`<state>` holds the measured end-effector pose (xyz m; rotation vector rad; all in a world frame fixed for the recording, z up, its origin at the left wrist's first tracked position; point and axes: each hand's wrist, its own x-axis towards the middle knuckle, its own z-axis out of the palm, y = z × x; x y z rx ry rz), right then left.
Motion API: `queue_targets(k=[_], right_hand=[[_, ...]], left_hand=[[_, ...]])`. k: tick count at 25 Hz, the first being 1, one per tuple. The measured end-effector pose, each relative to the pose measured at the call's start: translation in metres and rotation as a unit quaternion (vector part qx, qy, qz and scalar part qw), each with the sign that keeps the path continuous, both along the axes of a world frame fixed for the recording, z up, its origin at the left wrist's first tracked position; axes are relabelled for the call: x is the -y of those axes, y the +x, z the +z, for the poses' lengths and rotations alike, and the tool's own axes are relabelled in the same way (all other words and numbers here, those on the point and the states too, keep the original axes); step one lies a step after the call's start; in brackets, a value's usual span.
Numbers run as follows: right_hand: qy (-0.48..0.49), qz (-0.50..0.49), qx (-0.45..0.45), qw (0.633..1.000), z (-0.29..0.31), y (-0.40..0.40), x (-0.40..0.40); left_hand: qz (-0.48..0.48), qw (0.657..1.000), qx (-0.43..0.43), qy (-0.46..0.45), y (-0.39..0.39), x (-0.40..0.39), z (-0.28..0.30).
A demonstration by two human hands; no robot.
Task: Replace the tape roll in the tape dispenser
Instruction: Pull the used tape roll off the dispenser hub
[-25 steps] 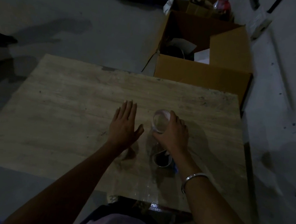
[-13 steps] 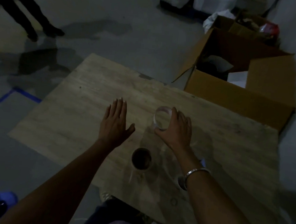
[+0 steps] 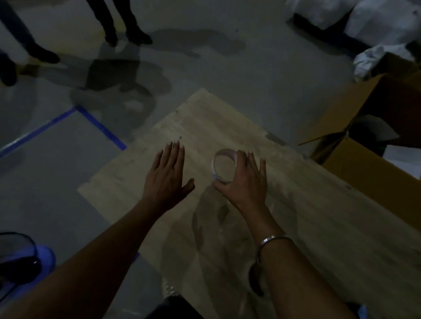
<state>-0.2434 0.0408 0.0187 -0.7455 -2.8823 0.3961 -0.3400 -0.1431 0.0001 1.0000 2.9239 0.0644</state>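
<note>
My right hand [image 3: 247, 182] holds a clear tape roll [image 3: 224, 164] upright above the wooden table [image 3: 326, 236], fingers curled around its right side. My left hand [image 3: 167, 178] hovers flat and open over the table, a short way left of the roll, holding nothing. A dark object [image 3: 256, 278] shows just under my right forearm near the bracelet; most of it is hidden and I cannot tell what it is. No tape dispenser is clearly visible.
An open cardboard box [image 3: 375, 161] stands beyond the table's right side. White bags [image 3: 349, 13] lie at the back right. Legs of standing persons [image 3: 115, 14] are on the floor at the upper left. Blue floor tape [image 3: 52, 122] runs left of the table.
The view has swung left and tilted. The dark round object seen between my arms half a second ago is now mostly hidden under my right forearm. Both hands keep their pose.
</note>
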Motion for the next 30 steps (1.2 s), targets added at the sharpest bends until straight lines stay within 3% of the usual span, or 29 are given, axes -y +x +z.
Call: queue_targets(k=[14, 30], right_hand=[[0.018, 0.13, 0.074, 0.989, -0.047, -0.185, 0.087], [0.01, 0.142, 0.152, 0.978, -0.072, -0.201, 0.107]], left_hand=[[0.096, 0.994, 0.057, -0.005, -0.106, 0.078, -0.033], [0.094, 0.991, 0.094, -0.021, -0.113, 0.09, -0.047]])
